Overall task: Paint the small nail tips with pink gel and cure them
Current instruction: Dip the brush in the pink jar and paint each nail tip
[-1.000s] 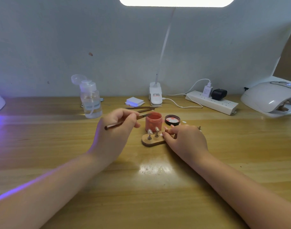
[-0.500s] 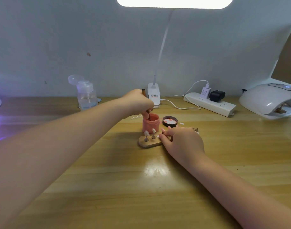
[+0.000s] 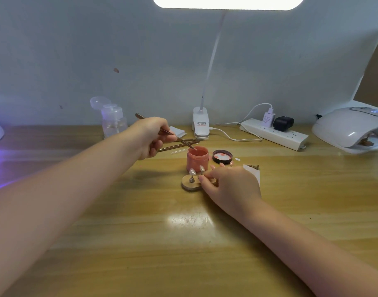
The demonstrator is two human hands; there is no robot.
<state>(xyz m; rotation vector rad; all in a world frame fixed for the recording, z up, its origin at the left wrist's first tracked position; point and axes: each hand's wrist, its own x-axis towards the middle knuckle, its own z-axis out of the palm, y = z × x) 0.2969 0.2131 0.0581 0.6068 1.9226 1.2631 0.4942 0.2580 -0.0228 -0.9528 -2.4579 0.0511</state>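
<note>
My left hand (image 3: 152,137) pinches a thin brown brush (image 3: 175,138), whose tip sits at the rim of the open pink gel jar (image 3: 197,159). In front of the jar lies a small wooden holder (image 3: 190,185) with two pale nail tips (image 3: 192,171) standing on metal stems. My right hand (image 3: 231,185) rests on the holder's right end, fingers curled over it and hiding that part.
The jar's black lid (image 3: 222,156) lies right of the jar. Spare brushes (image 3: 179,145) lie behind it. A pump bottle (image 3: 113,123), desk lamp base (image 3: 201,125), power strip (image 3: 273,133) and white curing lamp (image 3: 351,129) line the back of the wooden table (image 3: 183,243).
My left hand drew the brush back a little from deep in the jar; the tip now lies at the rim. My right hand stays on the holder.
</note>
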